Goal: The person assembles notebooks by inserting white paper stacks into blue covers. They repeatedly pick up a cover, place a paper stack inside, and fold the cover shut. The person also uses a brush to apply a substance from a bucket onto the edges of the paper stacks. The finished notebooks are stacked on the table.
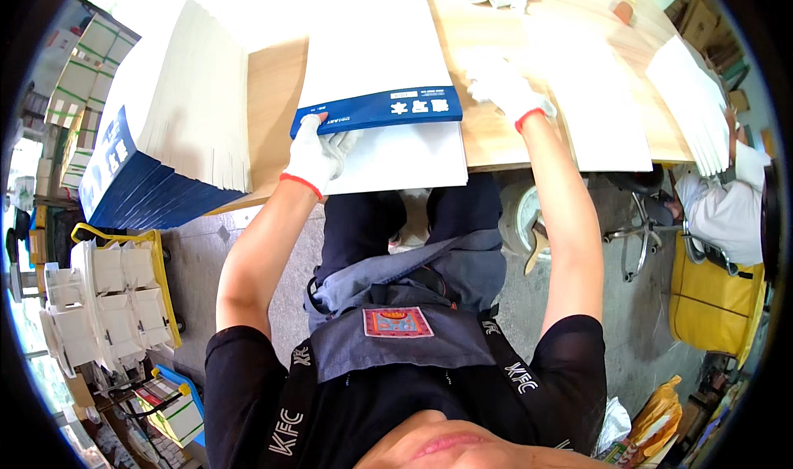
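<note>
The blue-banded writing pad (376, 109) lies on the table directly in front of the person, its band crosswise at the near end. The left hand (316, 151) pinches it at the band's left corner — thumb over the top, fingers curled underneath. Just below the grip, loose white sheets (405, 159) jut out from under the pad and reach the table's near edge, seeming to pass it a little at the right. With only one corner held, the far side of the pad could swing or sag if lifted, and the curled fingers, so close to the sheets, could drag them askew or off the edge.

Across the band to the right, the right hand (500, 89) sits apart from the pad, loosely spread and holding nothing that shows; glare hides whether its fingertips touch the table (277, 97). Until it lends support, the pad's right corner is free to slip. Just beyond that hand lies a white paper stack (603, 109), which a careless wrist could nudge out of square.

Left of the grip, a tall stack of blue-covered pads (165, 130) stands near the table's edge — an elbow swung wide could make it slide.
</note>
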`<action>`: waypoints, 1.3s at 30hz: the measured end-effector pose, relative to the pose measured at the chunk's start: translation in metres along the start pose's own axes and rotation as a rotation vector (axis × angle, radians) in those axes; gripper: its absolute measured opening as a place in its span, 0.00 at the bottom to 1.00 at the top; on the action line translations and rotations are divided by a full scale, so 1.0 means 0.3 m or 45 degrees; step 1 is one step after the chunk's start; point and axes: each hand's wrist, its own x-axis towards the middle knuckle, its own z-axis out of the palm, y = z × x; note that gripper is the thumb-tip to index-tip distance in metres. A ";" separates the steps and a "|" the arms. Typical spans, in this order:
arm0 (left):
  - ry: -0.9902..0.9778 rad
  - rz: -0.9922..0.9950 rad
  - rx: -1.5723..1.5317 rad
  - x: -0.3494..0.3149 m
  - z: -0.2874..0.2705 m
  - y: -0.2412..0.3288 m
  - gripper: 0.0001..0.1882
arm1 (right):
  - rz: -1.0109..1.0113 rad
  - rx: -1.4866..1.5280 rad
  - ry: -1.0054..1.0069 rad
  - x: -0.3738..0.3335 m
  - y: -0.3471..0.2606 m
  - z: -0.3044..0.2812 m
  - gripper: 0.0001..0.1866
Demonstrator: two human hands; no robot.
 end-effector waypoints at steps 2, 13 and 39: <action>0.022 0.054 0.057 -0.029 0.015 0.044 0.12 | 0.428 0.209 0.045 0.063 -0.084 -0.008 0.26; -0.250 0.329 0.338 -0.280 -0.010 0.164 0.23 | 0.104 1.436 -0.219 -0.050 -0.254 0.057 0.19; 0.747 1.226 1.580 -0.460 -0.615 1.185 0.29 | -0.412 -0.151 -0.067 0.302 -1.277 0.593 0.34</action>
